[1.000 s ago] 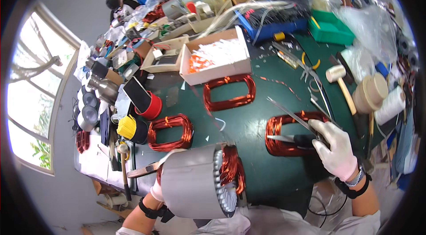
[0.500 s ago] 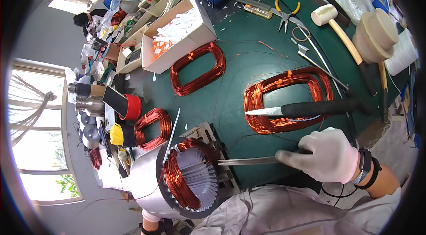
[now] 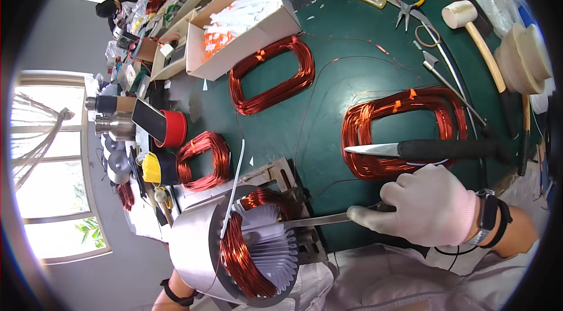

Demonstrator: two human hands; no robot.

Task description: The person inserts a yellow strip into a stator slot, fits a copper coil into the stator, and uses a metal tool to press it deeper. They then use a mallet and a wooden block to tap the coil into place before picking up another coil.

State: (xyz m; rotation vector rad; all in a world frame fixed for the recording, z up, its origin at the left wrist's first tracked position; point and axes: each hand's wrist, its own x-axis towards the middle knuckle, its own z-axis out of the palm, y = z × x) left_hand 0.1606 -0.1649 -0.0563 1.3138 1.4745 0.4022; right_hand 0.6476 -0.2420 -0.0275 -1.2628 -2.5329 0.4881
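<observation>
My right hand (image 3: 419, 205), in a white glove, is closed around a long flat metal tool (image 3: 319, 220) with its forefinger stretched along it. The tool's far end reaches the mouth of a motor stator (image 3: 196, 246), a pale cylinder lying on its side. White paper slot liners (image 3: 284, 264) fan around the stator's opening, and a copper wire coil (image 3: 243, 261) bulges from it. A pale strip (image 3: 234, 182) sticks up beside that coil. My left forearm (image 3: 167, 294) comes up at the stator's near left; the stator hides most of my left hand (image 3: 251, 238), and only a blurred fingertip seems to show inside.
A pointed blade with a black handle (image 3: 434, 149) lies across bound copper coils (image 3: 358, 135). Another coil (image 3: 237, 91) lies by a box of paper strips (image 3: 202, 64). Pliers (image 3: 404, 9), a mallet (image 3: 460, 14) and a metal rack (image 3: 284, 176) are around. Someone sits far left.
The tool in my right hand has moved left, its end now at the slot liners in the stator's mouth. My left forearm shows more, and the whole view has shifted slightly.
</observation>
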